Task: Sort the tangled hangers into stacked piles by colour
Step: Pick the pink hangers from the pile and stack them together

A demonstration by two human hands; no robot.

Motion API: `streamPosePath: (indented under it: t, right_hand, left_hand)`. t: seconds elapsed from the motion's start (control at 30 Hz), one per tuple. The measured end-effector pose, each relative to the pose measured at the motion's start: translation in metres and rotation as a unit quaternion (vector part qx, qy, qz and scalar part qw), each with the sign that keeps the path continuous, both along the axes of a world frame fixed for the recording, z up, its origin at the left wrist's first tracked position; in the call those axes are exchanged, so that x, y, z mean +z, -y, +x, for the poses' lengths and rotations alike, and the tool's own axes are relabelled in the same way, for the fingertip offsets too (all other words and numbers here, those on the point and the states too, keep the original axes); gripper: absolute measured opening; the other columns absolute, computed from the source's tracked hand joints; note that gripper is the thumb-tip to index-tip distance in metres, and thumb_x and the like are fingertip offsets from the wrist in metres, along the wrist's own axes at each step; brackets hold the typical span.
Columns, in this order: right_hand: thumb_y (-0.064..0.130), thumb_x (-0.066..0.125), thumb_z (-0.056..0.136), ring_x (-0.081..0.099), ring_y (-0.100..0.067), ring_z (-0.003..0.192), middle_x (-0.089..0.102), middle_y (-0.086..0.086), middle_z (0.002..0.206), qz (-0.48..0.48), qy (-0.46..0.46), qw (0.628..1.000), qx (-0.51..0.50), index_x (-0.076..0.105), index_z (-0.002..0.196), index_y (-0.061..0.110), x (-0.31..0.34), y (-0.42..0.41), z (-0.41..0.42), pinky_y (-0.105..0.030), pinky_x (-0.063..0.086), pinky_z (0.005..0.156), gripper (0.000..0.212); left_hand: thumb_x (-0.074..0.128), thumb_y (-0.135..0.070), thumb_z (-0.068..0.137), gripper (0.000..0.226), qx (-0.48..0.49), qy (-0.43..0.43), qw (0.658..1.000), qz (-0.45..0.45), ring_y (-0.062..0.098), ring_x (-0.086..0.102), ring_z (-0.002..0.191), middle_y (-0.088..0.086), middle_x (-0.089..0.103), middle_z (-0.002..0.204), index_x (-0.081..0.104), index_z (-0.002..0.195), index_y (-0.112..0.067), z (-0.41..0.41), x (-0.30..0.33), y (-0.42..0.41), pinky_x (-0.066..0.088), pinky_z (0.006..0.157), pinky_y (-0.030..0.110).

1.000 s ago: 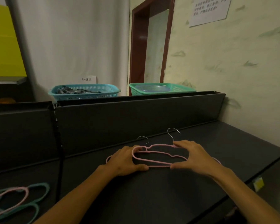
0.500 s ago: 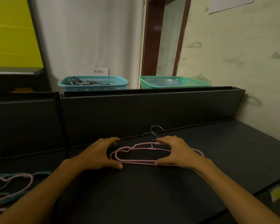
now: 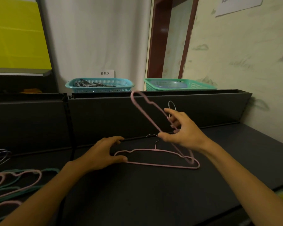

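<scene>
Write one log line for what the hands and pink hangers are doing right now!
right hand: holds tilted pink hanger raised | left hand: pinches flat pink hanger on black table | tangled pile: left

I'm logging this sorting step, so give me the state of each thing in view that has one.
raised pink hanger: lifted, tilted, pinched by the right hand.
flat pink hanger: lying on the black counter, its end held by the left hand.
tangled hangers: pink and green still mixed, unsorted.
blue basket: holds dark clips.
green basket: holds a bluish dish.
</scene>
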State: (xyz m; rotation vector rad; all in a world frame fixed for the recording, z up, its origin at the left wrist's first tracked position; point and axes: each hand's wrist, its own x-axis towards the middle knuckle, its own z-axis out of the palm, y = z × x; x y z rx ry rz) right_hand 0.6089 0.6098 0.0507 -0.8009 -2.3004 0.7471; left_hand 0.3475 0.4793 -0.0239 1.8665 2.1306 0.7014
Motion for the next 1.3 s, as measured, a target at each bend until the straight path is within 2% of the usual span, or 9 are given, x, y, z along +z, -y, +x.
streamPosePath:
  t: [0.17,0.43,0.53,0.67,0.73,0.83,0.97,1.17,1.3]
  right_hand:
    - [0.052,0.078,0.061,0.058,-0.014,0.109,0.050,0.002,0.121,-0.085,-0.094,0.992,0.019,0.043,0.139,0.030,-0.004,0.010,-0.003,-0.027,0.054,0.085,0.088]
    - [0.027,0.079,0.071,0.067,-0.015,0.103,0.067,-0.007,0.110,-0.209,-0.224,0.946,0.107,0.054,0.126,0.022,0.010,0.028,0.013,-0.029,0.055,0.084,0.061]
    - [0.030,0.078,0.070,0.064,-0.018,0.111,0.068,-0.005,0.116,-0.247,-0.224,0.935,0.123,0.053,0.128,0.021,0.006,0.032,0.026,-0.039,0.053,0.093,0.064]
    - [0.031,0.075,0.074,0.064,-0.015,0.112,0.069,0.000,0.117,-0.275,-0.213,0.929,0.123,0.053,0.124,0.025,-0.004,0.039,0.045,-0.043,0.051,0.096,0.055]
    - [0.038,0.081,0.068,0.063,-0.013,0.112,0.068,0.004,0.118,-0.283,-0.199,0.930,0.128,0.052,0.125,0.029,-0.008,0.039,0.057,-0.040,0.053,0.093,0.064]
    - [0.051,0.092,0.044,0.064,-0.013,0.112,0.064,0.003,0.125,-0.294,-0.213,0.926,0.105,0.045,0.130,0.035,-0.012,0.035,0.078,-0.037,0.055,0.088,0.100]
    - [0.055,0.094,0.031,0.066,-0.016,0.108,0.063,0.001,0.126,-0.264,-0.248,0.930,0.053,0.042,0.132,0.033,-0.018,0.023,0.113,-0.030,0.057,0.084,0.116]
    - [0.050,0.084,0.051,0.049,-0.008,0.123,0.046,0.011,0.140,-0.091,-0.074,0.993,-0.015,0.031,0.145,0.034,-0.027,0.017,0.124,-0.029,0.044,0.098,0.109]
    - [0.058,0.082,0.055,0.037,-0.010,0.132,0.038,0.008,0.148,0.025,0.104,0.994,-0.006,0.027,0.149,0.031,-0.037,0.012,0.096,-0.032,0.036,0.108,0.112]
  left_hand:
    - [0.071,-0.054,0.072,0.075,-0.029,0.022,0.999,0.013,0.007,0.039,0.123,-0.013,0.045,0.133,0.033,0.136,-0.042,0.020,0.011,-0.004,0.038,0.103,0.033]
    - [0.072,-0.056,0.065,0.075,-0.098,0.161,0.981,0.052,0.000,0.044,0.119,-0.017,0.045,0.131,0.034,0.129,-0.048,0.071,0.036,-0.001,0.039,0.099,0.026]
    - [0.076,-0.047,0.068,0.075,-0.109,0.248,0.961,0.058,0.002,0.051,0.114,-0.021,0.048,0.124,0.037,0.132,-0.042,0.092,0.044,-0.001,0.046,0.092,0.023]
    - [0.076,-0.040,0.065,0.079,-0.100,0.265,0.957,0.063,0.004,0.055,0.111,-0.018,0.050,0.120,0.039,0.135,-0.032,0.113,0.043,0.006,0.049,0.089,0.022]
    - [0.077,-0.038,0.065,0.083,-0.089,0.259,0.960,0.052,0.001,0.055,0.109,-0.021,0.051,0.118,0.038,0.138,-0.027,0.119,0.038,0.011,0.049,0.089,0.021]
    - [0.080,-0.036,0.065,0.085,-0.062,0.203,0.976,0.047,-0.007,0.051,0.102,-0.024,0.047,0.116,0.037,0.139,-0.027,0.120,0.034,0.018,0.047,0.087,0.017]
    - [0.082,-0.036,0.065,0.086,-0.018,0.091,0.994,0.051,-0.002,0.045,0.107,-0.013,0.047,0.125,0.038,0.138,-0.025,0.102,0.032,0.026,0.038,0.084,0.013]
    - [0.082,-0.037,0.066,0.087,-0.009,0.000,1.000,-0.013,0.008,0.040,0.118,-0.007,0.042,0.132,0.036,0.139,-0.025,0.080,0.023,0.020,0.038,0.100,0.030]
    - [0.081,-0.039,0.065,0.088,-0.023,-0.009,0.999,-0.041,0.012,0.040,0.123,-0.007,0.041,0.134,0.035,0.139,-0.028,0.077,0.019,0.001,0.039,0.102,0.036]
